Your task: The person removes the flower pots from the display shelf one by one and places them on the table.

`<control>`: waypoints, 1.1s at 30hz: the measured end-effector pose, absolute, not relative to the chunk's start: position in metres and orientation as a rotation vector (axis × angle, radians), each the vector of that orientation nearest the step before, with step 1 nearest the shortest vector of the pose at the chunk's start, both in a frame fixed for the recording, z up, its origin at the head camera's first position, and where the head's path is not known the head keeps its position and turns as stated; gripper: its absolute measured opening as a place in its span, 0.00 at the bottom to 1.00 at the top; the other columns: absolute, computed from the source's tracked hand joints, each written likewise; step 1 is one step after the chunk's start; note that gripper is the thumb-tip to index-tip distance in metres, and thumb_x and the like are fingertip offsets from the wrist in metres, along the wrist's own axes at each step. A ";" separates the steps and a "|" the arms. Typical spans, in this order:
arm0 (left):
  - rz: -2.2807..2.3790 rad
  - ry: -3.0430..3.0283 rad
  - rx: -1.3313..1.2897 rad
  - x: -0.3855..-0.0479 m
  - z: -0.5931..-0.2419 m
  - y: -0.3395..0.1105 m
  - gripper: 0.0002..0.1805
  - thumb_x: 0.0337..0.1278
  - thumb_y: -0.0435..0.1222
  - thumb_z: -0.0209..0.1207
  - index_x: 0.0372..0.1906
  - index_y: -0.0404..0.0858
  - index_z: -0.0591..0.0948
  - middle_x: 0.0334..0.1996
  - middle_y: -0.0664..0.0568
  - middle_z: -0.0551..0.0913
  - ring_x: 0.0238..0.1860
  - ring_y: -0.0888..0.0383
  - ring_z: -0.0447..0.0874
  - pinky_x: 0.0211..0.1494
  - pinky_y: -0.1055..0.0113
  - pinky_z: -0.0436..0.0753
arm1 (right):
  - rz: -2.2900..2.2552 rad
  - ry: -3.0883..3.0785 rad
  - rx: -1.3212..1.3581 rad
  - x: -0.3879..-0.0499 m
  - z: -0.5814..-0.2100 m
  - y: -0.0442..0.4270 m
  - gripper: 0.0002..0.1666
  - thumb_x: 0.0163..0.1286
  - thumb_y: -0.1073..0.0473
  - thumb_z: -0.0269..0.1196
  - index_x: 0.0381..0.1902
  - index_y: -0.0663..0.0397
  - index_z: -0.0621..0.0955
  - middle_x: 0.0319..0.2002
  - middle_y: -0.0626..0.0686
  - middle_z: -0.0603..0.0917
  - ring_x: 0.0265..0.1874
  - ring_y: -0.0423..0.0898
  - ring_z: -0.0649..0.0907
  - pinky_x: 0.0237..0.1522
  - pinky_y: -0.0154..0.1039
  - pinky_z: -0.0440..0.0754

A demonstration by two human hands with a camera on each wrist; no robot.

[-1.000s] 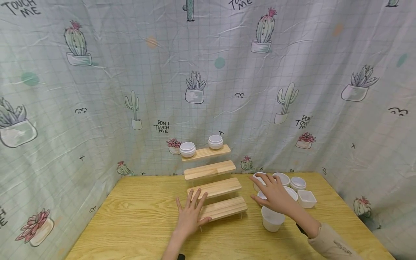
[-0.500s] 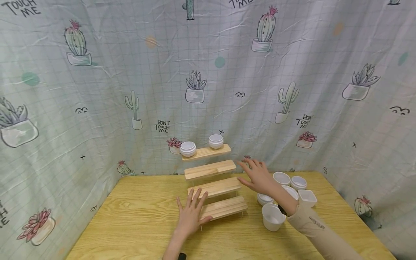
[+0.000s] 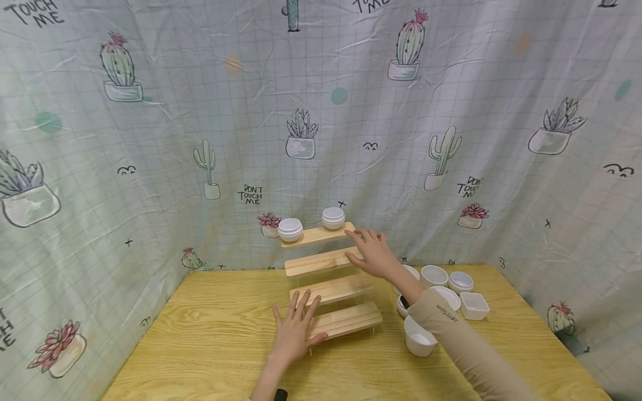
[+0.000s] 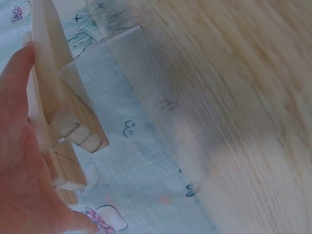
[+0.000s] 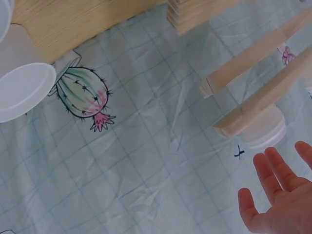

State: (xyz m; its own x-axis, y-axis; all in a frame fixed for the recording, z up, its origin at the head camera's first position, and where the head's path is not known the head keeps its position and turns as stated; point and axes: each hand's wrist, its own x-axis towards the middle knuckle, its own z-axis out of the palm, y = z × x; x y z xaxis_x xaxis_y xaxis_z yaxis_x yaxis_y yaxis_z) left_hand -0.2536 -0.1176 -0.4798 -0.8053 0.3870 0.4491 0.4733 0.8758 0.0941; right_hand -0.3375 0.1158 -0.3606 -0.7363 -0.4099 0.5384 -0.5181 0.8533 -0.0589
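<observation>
A stepped wooden display stand with several pale boards rises from the table on clear supports. My left hand lies with spread fingers against the left end of its lower boards. My right hand is beside the right end of the upper boards, fingers loosely extended and holding nothing; the right wrist view shows the same hand below a white pot. On the top board sit two round white pots, the left one and the right one.
At the right of the wooden table stand several white containers: a round cup, a square dish, and round bowls, partly hidden by my right sleeve. A cactus-print curtain hangs behind and at both sides.
My right hand has moved left and away from me, from above the white containers to the upper boards' right end. My left hand and the pots on the stand have stayed put.
</observation>
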 end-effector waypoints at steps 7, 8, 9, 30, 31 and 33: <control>-0.287 -2.620 -0.637 -0.251 -0.477 -0.117 0.43 0.42 0.58 0.57 0.65 0.46 0.60 0.67 0.47 0.57 0.66 0.42 0.52 0.54 0.25 0.51 | 0.296 -2.493 0.652 -0.359 -0.354 0.100 0.31 0.61 0.49 0.59 0.60 0.51 0.67 0.55 0.58 0.71 0.53 0.56 0.70 0.48 0.57 0.65; -0.285 -2.625 -0.636 -0.251 -0.477 -0.117 0.43 0.42 0.59 0.57 0.65 0.46 0.60 0.67 0.47 0.57 0.67 0.42 0.52 0.54 0.25 0.51 | 0.296 -2.487 0.652 -0.362 -0.353 0.098 0.31 0.61 0.49 0.59 0.60 0.51 0.67 0.55 0.58 0.71 0.54 0.56 0.70 0.48 0.57 0.65; -0.282 -2.629 -0.634 -0.250 -0.476 -0.117 0.43 0.42 0.59 0.57 0.66 0.47 0.60 0.67 0.47 0.57 0.67 0.42 0.52 0.54 0.25 0.51 | 0.298 -2.484 0.653 -0.365 -0.351 0.096 0.31 0.61 0.49 0.59 0.60 0.51 0.67 0.56 0.58 0.71 0.54 0.56 0.70 0.49 0.57 0.65; -0.328 -2.677 -0.634 -0.253 -0.480 -0.116 0.44 0.43 0.59 0.55 0.67 0.48 0.57 0.68 0.48 0.54 0.69 0.43 0.47 0.55 0.24 0.45 | 0.284 -2.738 0.543 -0.408 -0.332 0.073 0.31 0.67 0.45 0.50 0.67 0.40 0.58 0.69 0.56 0.53 0.66 0.58 0.57 0.60 0.67 0.54; -0.331 -2.680 -0.632 -0.253 -0.480 -0.116 0.44 0.43 0.59 0.55 0.67 0.48 0.56 0.68 0.48 0.54 0.69 0.43 0.46 0.55 0.24 0.44 | 0.284 -2.750 0.547 -0.409 -0.331 0.073 0.31 0.67 0.45 0.49 0.67 0.40 0.58 0.69 0.56 0.53 0.66 0.59 0.56 0.60 0.68 0.53; -0.339 -2.688 -0.629 -0.254 -0.480 -0.117 0.44 0.43 0.60 0.55 0.67 0.49 0.56 0.69 0.48 0.53 0.69 0.43 0.46 0.55 0.24 0.42 | 0.277 -2.771 0.553 -0.409 -0.330 0.072 0.31 0.68 0.46 0.48 0.67 0.39 0.57 0.69 0.56 0.52 0.66 0.59 0.56 0.60 0.69 0.52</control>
State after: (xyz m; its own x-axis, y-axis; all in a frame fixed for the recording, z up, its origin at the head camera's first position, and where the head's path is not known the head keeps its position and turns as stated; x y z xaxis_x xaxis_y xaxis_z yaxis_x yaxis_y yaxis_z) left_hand -0.2539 -0.1168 -0.4798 -0.8368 0.3801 0.3940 0.4661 0.8722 0.1486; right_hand -0.4095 0.0725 -0.3295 -0.8804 -0.3425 0.3279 -0.4007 0.9072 -0.1282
